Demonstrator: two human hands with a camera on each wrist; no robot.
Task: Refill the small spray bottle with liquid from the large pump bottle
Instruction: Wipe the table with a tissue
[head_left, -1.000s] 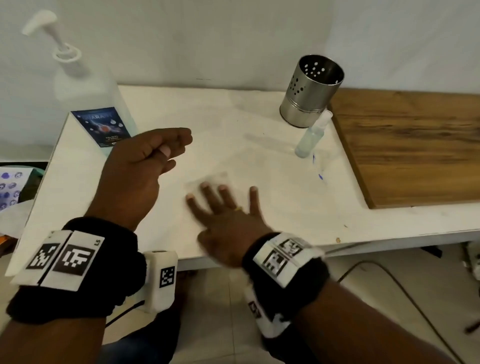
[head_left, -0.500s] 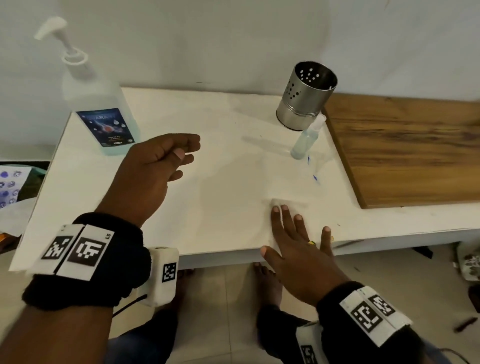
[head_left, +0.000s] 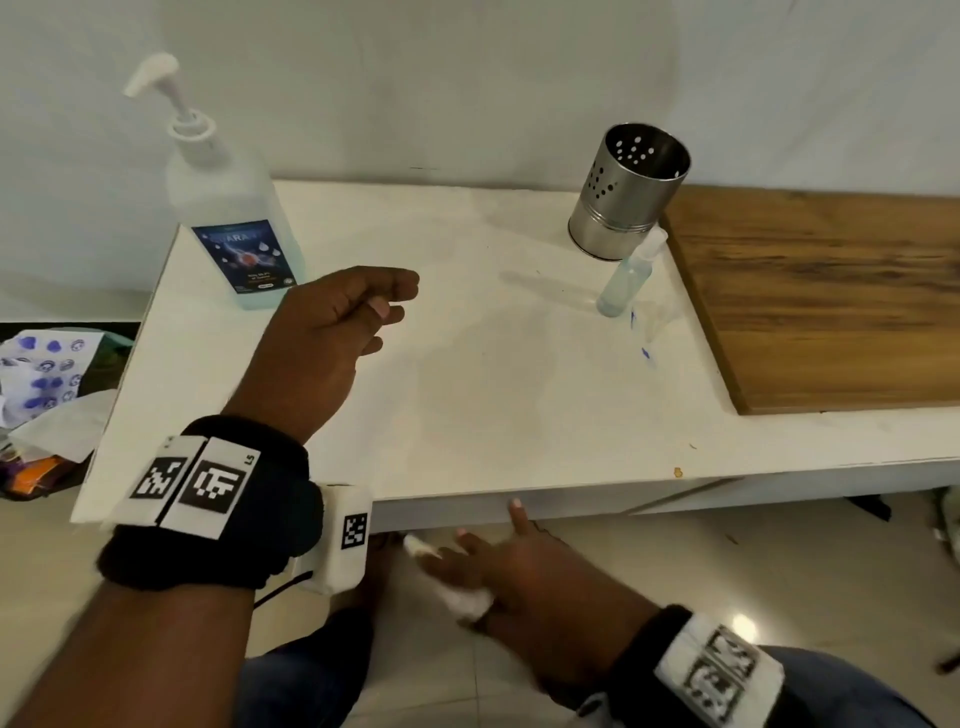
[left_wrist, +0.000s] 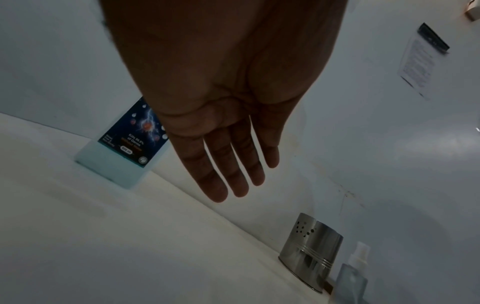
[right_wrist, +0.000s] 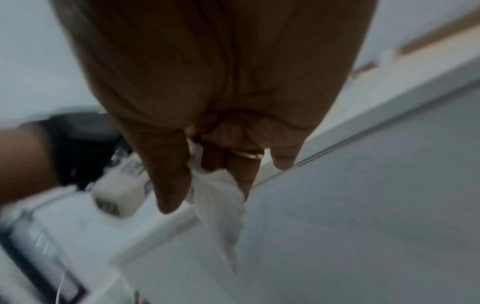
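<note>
The large pump bottle (head_left: 228, 228) with a blue label stands at the table's back left; its label also shows in the left wrist view (left_wrist: 130, 139). The small spray bottle (head_left: 626, 280) stands capped in front of a steel cup, low right in the left wrist view (left_wrist: 353, 273). My left hand (head_left: 358, 312) hovers over the table just right of the pump bottle, fingers relaxed and empty (left_wrist: 233, 174). My right hand (head_left: 478, 566) is below the table's front edge and pinches a crumpled white tissue (right_wrist: 221, 195) between thumb and fingers.
A perforated steel cup (head_left: 628, 192) stands behind the spray bottle. A wooden board (head_left: 831, 301) covers the table's right part. Blue marks (head_left: 641, 343) lie on the white table (head_left: 467, 405). Tissues and clutter (head_left: 47, 395) lie left of the table.
My right hand slid the tissue across the table to the front edge and has dropped below it, holding the tissue. My left hand stayed hovering near the pump bottle.
</note>
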